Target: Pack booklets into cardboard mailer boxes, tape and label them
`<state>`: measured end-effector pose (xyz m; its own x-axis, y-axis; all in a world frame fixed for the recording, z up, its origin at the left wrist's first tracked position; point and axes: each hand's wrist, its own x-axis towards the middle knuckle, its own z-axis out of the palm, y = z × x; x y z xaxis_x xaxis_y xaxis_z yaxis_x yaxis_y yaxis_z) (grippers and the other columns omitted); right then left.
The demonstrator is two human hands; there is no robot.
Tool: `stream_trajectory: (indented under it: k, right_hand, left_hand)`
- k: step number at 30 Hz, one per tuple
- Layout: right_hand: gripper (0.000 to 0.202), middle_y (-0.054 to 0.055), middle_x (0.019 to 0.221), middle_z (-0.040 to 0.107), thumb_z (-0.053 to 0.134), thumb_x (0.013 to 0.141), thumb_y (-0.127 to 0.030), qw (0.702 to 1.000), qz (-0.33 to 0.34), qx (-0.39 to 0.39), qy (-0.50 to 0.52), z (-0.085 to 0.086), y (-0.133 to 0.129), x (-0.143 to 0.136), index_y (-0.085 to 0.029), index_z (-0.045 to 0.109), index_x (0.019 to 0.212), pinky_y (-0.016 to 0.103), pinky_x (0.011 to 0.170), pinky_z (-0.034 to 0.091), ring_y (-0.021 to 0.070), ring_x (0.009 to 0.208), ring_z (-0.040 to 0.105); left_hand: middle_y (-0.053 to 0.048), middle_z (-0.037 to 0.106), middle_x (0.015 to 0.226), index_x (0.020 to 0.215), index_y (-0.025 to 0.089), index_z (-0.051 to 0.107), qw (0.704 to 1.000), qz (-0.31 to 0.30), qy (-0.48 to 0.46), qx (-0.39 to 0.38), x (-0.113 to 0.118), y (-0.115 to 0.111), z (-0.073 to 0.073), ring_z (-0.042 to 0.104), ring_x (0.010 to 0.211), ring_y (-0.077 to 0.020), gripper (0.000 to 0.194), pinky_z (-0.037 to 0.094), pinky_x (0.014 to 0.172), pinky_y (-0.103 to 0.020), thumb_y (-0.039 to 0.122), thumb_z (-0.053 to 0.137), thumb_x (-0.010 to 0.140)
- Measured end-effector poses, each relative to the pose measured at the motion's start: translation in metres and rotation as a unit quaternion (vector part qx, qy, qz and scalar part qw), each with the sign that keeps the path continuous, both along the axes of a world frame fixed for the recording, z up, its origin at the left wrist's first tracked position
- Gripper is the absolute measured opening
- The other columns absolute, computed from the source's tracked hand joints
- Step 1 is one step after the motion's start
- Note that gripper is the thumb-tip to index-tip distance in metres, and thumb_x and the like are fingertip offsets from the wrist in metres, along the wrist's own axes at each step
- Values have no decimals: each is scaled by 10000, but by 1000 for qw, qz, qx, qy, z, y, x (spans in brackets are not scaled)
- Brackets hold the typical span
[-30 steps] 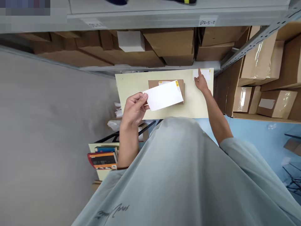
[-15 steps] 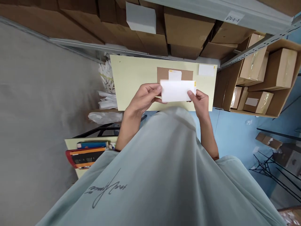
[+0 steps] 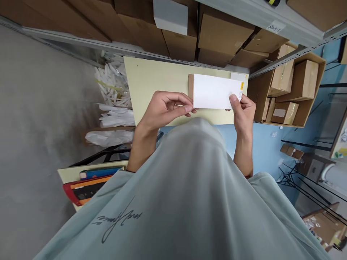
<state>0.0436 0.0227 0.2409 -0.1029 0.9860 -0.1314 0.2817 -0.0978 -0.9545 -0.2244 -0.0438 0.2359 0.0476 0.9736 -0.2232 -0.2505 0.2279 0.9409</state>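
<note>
A white rectangular card or envelope (image 3: 214,91) with a small yellow mark at its right end is held above the pale yellow table (image 3: 157,79). My right hand (image 3: 242,108) grips its lower right part, thumb on top and fingers beneath. At the lower left corner, my left hand (image 3: 173,106) has its thumb and fingers brought together; whether the corner is pinched is too small to tell. The white piece covers most of a brown cardboard sheet (image 3: 191,86) on the table. Another white piece (image 3: 238,76) with a yellow mark lies at the table's right back corner.
Cardboard boxes (image 3: 225,34) line the shelf behind the table. A large open carton (image 3: 309,112) with smaller boxes stands at the right. White paper bundles (image 3: 116,117) and a plastic-wrapped bundle (image 3: 110,138) are at the left, with books (image 3: 92,186) lower down.
The held white piece has moved right and slightly away from my body, with my right hand on it. My left hand's fingers have shifted to its lower left corner. The camera view has shifted.
</note>
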Motion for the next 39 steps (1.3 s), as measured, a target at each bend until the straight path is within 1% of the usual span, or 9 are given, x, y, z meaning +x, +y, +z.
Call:
stream_trajectory:
  k: [6, 12, 16, 21, 25, 28, 33, 36, 39]
  right_hand:
    - [620, 0, 807, 613, 781, 930, -868, 1000, -2, 6, -22, 5, -13, -26, -258, 722, 839, 345, 712, 621, 191, 808, 668]
    - [633, 7, 817, 583, 703, 971, -884, 997, 11, -3, -70, 11, -29, -52, -267, 677, 828, 335, 701, 580, 188, 816, 645]
    - [630, 11, 801, 600, 732, 959, -873, 997, -9, -11, -75, 15, -39, -69, -262, 678, 815, 344, 700, 595, 198, 817, 662]
    - [614, 21, 834, 663, 761, 952, -865, 996, -1, -53, -66, -4, -43, -90, -257, 726, 877, 356, 724, 630, 204, 814, 686]
    - [526, 36, 1007, 712, 816, 957, -792, 987, 5, -29, -157, -21, -47, -114, -279, 777, 1068, 344, 766, 629, 213, 921, 708]
    - [434, 59, 1120, 724, 793, 1010, -731, 981, 51, 24, -183, -12, -61, -137, -310, 806, 1117, 367, 811, 632, 227, 981, 704]
    - [360, 55, 1035, 728, 751, 1056, -689, 976, 143, 30, -164, 16, -84, -174, -342, 847, 1046, 387, 778, 622, 224, 868, 671]
    - [322, 43, 1012, 725, 754, 1065, -642, 969, 152, 29, -192, 19, -84, -186, -335, 838, 1014, 378, 776, 608, 215, 830, 658]
    - [262, 37, 1007, 713, 743, 1081, -539, 963, 151, 33, -222, 13, -80, -190, -311, 810, 969, 366, 788, 585, 206, 824, 653]
  left_hand:
    - [-88, 753, 826, 780, 198, 840, 1000, 4, -22, 3, -26, -10, -2, 837, 828, -298, 438, 727, 708, -418, 567, 1071, 736]
    - [-72, 738, 814, 773, 232, 828, 999, -6, -32, -17, -48, -21, -10, 855, 870, -326, 393, 730, 721, -417, 537, 1073, 736]
    - [-72, 745, 835, 766, 223, 820, 999, -13, -34, 8, -64, -26, -12, 852, 859, -306, 409, 725, 700, -404, 558, 1054, 767]
    - [-62, 705, 796, 739, 215, 795, 999, -7, -31, -3, -84, -32, -11, 850, 851, -311, 389, 725, 695, -401, 495, 1064, 755]
    - [-60, 715, 864, 780, 197, 775, 1000, -4, -14, 4, -96, -38, -18, 835, 872, -281, 350, 729, 726, -380, 456, 1010, 784]
    - [-60, 721, 900, 809, 192, 769, 1000, 9, 19, 4, -103, -43, -26, 806, 891, -255, 331, 722, 762, -360, 445, 982, 792]
    - [-65, 762, 934, 849, 202, 796, 998, -15, 67, 14, -110, -46, -34, 763, 913, -221, 285, 697, 806, -314, 460, 916, 836]
    - [-67, 770, 939, 851, 208, 805, 996, -24, 82, 26, -114, -45, -36, 753, 903, -213, 265, 684, 794, -296, 459, 890, 848]
    - [-63, 767, 953, 861, 206, 814, 995, -30, 87, 38, -118, -45, -38, 745, 885, -195, 224, 673, 795, -278, 425, 858, 864]
